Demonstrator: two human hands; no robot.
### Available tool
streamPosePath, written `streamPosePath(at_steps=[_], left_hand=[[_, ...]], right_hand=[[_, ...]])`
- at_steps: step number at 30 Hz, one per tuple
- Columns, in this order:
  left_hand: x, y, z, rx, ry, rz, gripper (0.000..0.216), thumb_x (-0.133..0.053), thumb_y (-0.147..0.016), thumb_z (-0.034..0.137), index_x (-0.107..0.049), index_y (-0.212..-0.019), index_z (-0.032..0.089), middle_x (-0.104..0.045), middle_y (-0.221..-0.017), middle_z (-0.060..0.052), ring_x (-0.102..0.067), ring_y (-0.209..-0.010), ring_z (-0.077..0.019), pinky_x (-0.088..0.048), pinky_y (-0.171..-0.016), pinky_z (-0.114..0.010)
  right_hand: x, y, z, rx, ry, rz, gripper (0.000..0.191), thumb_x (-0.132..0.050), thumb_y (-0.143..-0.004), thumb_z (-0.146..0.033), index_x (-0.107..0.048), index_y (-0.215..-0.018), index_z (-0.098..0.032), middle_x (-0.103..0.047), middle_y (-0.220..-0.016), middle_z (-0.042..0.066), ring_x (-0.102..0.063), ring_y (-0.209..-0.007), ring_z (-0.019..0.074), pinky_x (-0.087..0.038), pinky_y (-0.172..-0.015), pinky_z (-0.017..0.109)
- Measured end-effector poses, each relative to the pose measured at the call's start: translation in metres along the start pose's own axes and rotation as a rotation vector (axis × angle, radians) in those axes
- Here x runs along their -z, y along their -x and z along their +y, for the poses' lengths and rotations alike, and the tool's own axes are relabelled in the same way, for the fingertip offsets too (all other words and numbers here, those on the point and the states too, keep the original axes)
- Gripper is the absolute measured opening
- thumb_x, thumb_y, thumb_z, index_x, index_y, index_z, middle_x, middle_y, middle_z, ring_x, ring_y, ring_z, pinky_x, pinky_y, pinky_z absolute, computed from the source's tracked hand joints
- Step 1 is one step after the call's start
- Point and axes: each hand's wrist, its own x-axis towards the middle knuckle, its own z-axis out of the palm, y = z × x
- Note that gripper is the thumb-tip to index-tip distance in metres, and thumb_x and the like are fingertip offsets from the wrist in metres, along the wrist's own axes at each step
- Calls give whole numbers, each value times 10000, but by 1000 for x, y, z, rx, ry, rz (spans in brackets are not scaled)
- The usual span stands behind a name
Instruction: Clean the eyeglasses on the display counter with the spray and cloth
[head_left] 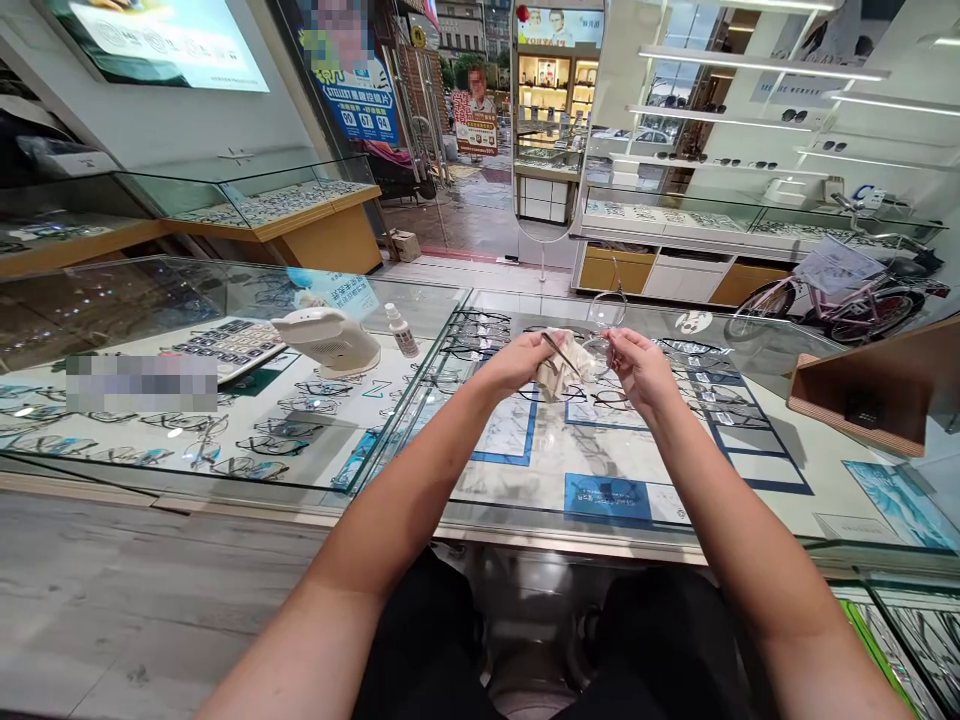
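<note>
A bunched cloth partly hides the clear-lensed glasses.

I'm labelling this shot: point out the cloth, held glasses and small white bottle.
Cloth point(557, 383), head view: its lower folds.
Held glasses point(608, 311), head view: the upper lens.
Small white bottle point(403, 336), head view: its body.

My left hand points toward one o'clock, my right hand toward eleven, both pinching.
</note>
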Motion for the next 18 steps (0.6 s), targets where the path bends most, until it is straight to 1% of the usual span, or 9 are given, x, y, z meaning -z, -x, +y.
streamPosePath(at_steps=[3,5,8,10,13,15,18], left_hand=[[6,-4,6,-72,145,129,532,-993,-698,539,-761,-929,120,-742,-797,-38,-657,-679,-131,-522,-645,-244],[7,-7,8,-110,216,189,477,-1017,-685,454,-765,-912,118,-757,-803,-38,-673,-703,-129,-538,-678,-239],[6,-10,6,-114,209,213,438,-983,-741,463,-773,-906,115,-768,-806,-45,-685,-715,-128,-536,-691,-229],[5,-11,4,-114,174,190,463,-950,-773,524,-779,-924,121,-767,-806,-45,-692,-719,-129,-535,-698,-224],[3,-8,4,-106,127,108,601,-954,-696,652,-786,-959,139,-779,-833,-57,-704,-733,-147,-551,-716,-235],[0,-3,7,-84,101,45,688,-957,-642,710,-790,-988,139,-788,-854,-73,-711,-748,-165,-559,-720,-249],[-5,5,13,-61,80,-31,697,-951,-675,695,-793,-1029,116,-785,-855,-87,-712,-758,-176,-547,-702,-254]], right_hand=[[1,2,-1,-29,4,-67,464,-1025,-541,-569,-822,-780,-226,-656,-757,15,-425,-644,109,-307,-597,283],[0,3,0,-43,17,-100,462,-1034,-536,-571,-824,-766,-230,-670,-765,19,-427,-643,108,-298,-598,283],[-1,5,1,-59,38,-128,463,-1037,-527,-573,-825,-756,-231,-711,-824,33,-424,-649,112,-287,-604,293],[-1,6,1,-69,65,-142,461,-1025,-541,-580,-832,-769,-229,-671,-762,24,-413,-647,121,-274,-608,302],[-3,7,2,-87,111,-177,466,-1008,-556,-589,-836,-780,-218,-596,-682,7,-403,-648,130,-262,-622,312],[-5,8,3,-112,140,-213,474,-1005,-548,-596,-826,-760,-212,-625,-718,18,-401,-652,127,-256,-630,315],[-8,11,4,-158,174,-262,482,-1002,-540,-601,-799,-723,-205,-675,-805,38,-400,-659,123,-255,-638,319]])
